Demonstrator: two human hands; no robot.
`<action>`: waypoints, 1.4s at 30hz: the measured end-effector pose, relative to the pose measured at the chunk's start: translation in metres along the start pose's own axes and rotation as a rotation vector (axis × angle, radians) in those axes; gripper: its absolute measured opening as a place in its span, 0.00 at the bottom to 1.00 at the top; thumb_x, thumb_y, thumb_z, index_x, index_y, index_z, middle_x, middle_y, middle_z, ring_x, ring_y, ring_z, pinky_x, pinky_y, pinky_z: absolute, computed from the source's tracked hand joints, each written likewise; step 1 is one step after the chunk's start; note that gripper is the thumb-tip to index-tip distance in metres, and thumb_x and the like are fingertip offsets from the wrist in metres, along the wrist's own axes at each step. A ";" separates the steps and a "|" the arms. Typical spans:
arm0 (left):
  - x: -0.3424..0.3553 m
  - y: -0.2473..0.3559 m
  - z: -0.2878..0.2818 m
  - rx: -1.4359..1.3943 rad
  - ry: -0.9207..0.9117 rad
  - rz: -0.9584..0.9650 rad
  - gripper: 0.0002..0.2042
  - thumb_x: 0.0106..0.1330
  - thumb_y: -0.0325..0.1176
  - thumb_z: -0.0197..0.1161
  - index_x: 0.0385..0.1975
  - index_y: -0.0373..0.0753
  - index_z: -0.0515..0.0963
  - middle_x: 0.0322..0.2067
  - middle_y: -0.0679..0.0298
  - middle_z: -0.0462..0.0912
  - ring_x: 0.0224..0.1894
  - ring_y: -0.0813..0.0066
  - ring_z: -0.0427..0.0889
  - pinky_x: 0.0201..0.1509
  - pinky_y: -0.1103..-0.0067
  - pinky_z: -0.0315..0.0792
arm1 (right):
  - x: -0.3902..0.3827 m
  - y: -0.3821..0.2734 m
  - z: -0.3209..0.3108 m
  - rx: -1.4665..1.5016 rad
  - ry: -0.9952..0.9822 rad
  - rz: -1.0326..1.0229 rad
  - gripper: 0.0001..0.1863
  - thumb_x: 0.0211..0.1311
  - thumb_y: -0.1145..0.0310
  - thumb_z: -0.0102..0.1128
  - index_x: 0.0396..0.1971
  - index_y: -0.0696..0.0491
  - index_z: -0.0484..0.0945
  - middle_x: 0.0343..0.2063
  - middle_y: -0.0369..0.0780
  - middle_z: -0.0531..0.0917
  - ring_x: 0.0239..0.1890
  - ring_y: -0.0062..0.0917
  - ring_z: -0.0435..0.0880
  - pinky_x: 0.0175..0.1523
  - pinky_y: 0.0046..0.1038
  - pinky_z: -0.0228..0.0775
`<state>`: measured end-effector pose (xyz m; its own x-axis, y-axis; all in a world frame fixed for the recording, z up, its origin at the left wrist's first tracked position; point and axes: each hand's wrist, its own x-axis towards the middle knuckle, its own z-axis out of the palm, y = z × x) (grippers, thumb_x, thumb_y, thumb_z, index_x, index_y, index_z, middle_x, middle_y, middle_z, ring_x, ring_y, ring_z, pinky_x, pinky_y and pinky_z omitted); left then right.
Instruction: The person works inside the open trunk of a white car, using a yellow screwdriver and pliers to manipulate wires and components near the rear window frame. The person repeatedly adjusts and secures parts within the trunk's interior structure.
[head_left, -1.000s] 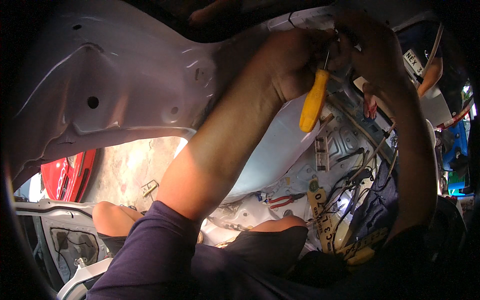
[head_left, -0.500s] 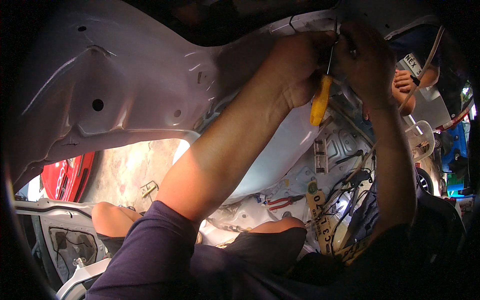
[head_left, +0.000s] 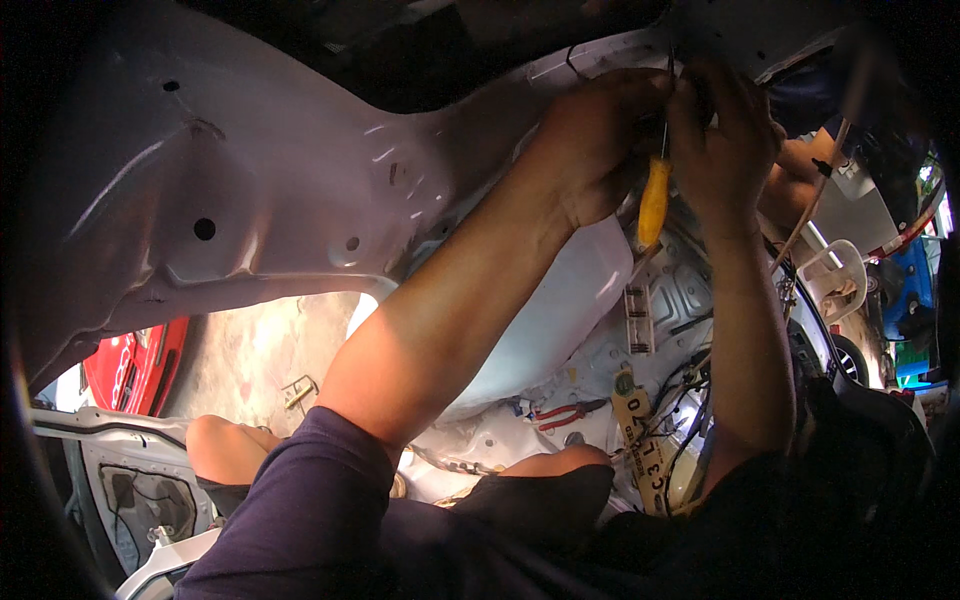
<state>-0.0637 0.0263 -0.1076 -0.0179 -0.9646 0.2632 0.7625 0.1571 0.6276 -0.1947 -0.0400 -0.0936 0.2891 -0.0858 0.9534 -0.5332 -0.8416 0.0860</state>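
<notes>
A screwdriver point(head_left: 653, 203) with a yellow handle hangs handle-down between my hands, its thin metal shaft pointing up. My left hand point(head_left: 605, 125) is closed, and its fingertips meet at the shaft below the tip. On the other side, my right hand point(head_left: 722, 135) has its thumb close to the shaft and its fingers curled up against the shadowed edge of the car body. Whatever sits inside the right fingers is hidden in the dark. Above both hands runs the pale painted metal panel point(head_left: 300, 190), with a short dark wire point(head_left: 572, 62) sticking out left of them.
Red-handled pliers point(head_left: 565, 412) lie on the bare car floor, near a yellowish lettered plate point(head_left: 632, 420) and loose black wiring point(head_left: 685, 385). A thin cable point(head_left: 808, 205) hangs at the right, with another person's arm point(head_left: 795, 180) behind it. A red car point(head_left: 135, 365) shows through the opening.
My right hand and forearm have shifted left, closer to my left hand. The screwdriver's handle has swung slightly right and hangs more upright. The other person's arm has moved.
</notes>
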 end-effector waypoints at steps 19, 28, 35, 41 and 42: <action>0.002 0.004 -0.012 0.856 0.079 0.434 0.14 0.70 0.22 0.61 0.54 0.34 0.75 0.42 0.50 0.86 0.42 0.64 0.89 0.44 0.72 0.85 | -0.006 0.002 -0.002 0.232 -0.076 0.136 0.07 0.63 0.67 0.64 0.39 0.49 0.86 0.37 0.43 0.88 0.41 0.41 0.88 0.48 0.39 0.78; 0.004 0.007 -0.019 1.066 0.057 0.488 0.13 0.70 0.22 0.59 0.52 0.31 0.75 0.39 0.51 0.87 0.40 0.66 0.89 0.43 0.74 0.84 | -0.006 0.004 -0.002 0.195 -0.114 0.080 0.09 0.63 0.67 0.64 0.41 0.50 0.85 0.37 0.43 0.88 0.41 0.43 0.87 0.47 0.40 0.79; 0.002 0.011 -0.016 1.077 0.085 0.464 0.10 0.68 0.25 0.60 0.45 0.29 0.81 0.38 0.53 0.88 0.40 0.67 0.88 0.47 0.74 0.83 | -0.006 0.003 -0.002 0.164 -0.089 0.018 0.08 0.63 0.67 0.64 0.40 0.50 0.85 0.36 0.43 0.87 0.40 0.44 0.86 0.47 0.40 0.78; -0.003 0.021 -0.009 1.074 0.029 0.337 0.11 0.68 0.30 0.61 0.42 0.29 0.83 0.38 0.54 0.88 0.39 0.69 0.88 0.45 0.76 0.82 | -0.005 0.003 -0.003 0.138 -0.055 -0.032 0.07 0.62 0.71 0.65 0.40 0.50 0.85 0.34 0.41 0.87 0.40 0.37 0.87 0.47 0.35 0.78; -0.003 0.024 -0.009 1.088 0.025 0.295 0.11 0.68 0.30 0.61 0.42 0.29 0.83 0.38 0.53 0.88 0.39 0.69 0.88 0.45 0.76 0.82 | -0.004 0.003 -0.004 0.129 -0.052 -0.051 0.07 0.62 0.73 0.65 0.40 0.50 0.85 0.34 0.40 0.87 0.40 0.34 0.87 0.48 0.32 0.78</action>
<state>-0.0398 0.0315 -0.1002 0.0922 -0.8612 0.4999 -0.2343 0.4691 0.8515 -0.2010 -0.0405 -0.0964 0.3561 -0.0655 0.9322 -0.4110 -0.9068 0.0933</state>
